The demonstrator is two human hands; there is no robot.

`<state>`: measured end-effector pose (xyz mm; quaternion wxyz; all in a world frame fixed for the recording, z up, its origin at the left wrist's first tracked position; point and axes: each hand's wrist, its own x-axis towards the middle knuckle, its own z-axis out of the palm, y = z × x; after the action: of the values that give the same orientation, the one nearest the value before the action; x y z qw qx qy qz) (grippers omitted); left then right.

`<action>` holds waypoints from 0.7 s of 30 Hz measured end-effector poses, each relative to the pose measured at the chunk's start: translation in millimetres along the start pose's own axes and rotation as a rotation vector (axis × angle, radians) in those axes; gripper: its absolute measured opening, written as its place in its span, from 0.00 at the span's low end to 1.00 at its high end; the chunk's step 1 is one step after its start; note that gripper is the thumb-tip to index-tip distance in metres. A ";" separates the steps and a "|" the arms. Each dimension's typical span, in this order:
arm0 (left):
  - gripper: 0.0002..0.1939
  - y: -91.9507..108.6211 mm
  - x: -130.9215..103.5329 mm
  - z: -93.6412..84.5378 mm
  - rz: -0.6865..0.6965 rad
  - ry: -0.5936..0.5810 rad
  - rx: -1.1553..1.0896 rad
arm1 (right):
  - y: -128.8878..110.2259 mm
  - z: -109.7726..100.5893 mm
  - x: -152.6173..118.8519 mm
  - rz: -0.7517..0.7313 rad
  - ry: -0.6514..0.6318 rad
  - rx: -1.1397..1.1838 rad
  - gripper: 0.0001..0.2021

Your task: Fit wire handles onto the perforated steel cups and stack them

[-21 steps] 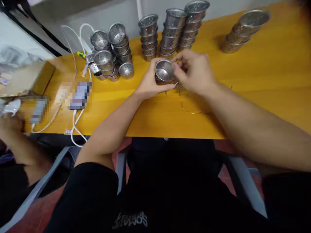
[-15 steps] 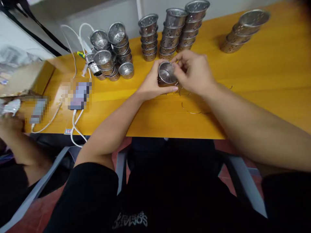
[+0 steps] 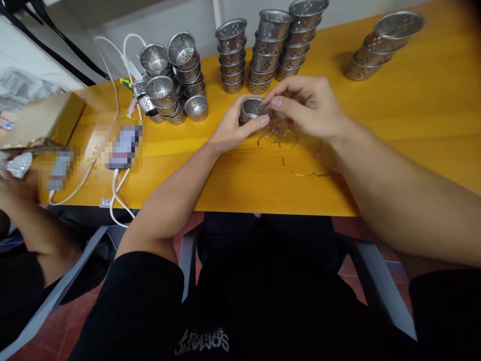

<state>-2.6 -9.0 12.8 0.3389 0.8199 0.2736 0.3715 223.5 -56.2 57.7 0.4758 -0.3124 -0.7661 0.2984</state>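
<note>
My left hand (image 3: 233, 124) is wrapped round a small metal strainer cup (image 3: 251, 107), its thumb along the near side and the cup's mouth facing up toward me. At the cup's right rim, my right hand (image 3: 311, 106) has thumb and forefinger pinched together; whatever they hold is too small to make out. Beneath and to the right of my hands, several thin curved wires (image 3: 298, 174) lie loose on the yellow table (image 3: 240, 185).
Stacks of perforated metal cups stand behind my hands, among them a middle stack (image 3: 232, 65) and a far-right leaning stack (image 3: 366, 60). More cups (image 3: 161, 95) cluster at left. A phone (image 3: 125, 145) with a white cable, a cardboard box (image 3: 47, 120) and another person's arm (image 3: 41, 220) are further left.
The cup has tilted, so less of its inside shows. My right hand has shifted slightly right, and my left thumb has moved up along the cup.
</note>
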 end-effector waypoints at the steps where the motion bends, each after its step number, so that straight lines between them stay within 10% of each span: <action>1: 0.39 -1.5 0.3 -1.3 -0.001 -0.006 -0.018 | -0.9 -2.2 -0.4 0.009 -0.042 0.037 0.28; 21: 0.39 -17.2 1.1 -0.7 0.095 -0.041 0.028 | 1.4 2.5 -2.5 0.125 -0.079 0.164 0.30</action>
<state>-5.9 2.6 0.6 0.3150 0.8441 0.2322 0.3665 222.4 -57.6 54.4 0.4496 -0.3075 -0.7363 0.4015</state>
